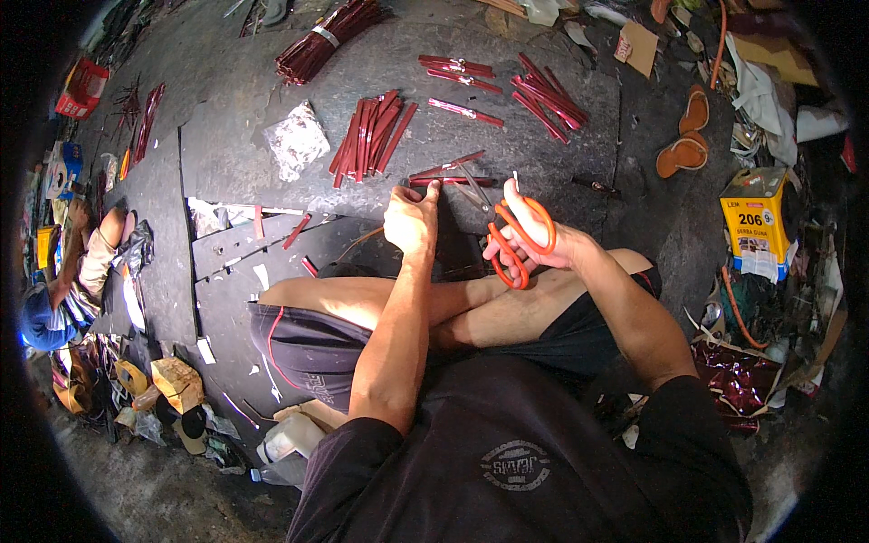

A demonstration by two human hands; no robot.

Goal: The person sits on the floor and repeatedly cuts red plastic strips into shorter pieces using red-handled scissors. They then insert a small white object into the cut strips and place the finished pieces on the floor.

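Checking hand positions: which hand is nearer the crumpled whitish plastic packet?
Left: the left hand is apart from the packet, below and right of it; the right hand is farther right.

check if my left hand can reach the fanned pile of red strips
Probably yes: the fanned pile lies just beyond the left hand with nothing visible between them, though that hand may first need to release its red strip.

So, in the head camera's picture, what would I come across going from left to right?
Red box → small bunch of dark red strips → crumpled pale plastic packet → left hand → orange-handled scissors, held in the right hand → orange-brown sandals → yellow container.
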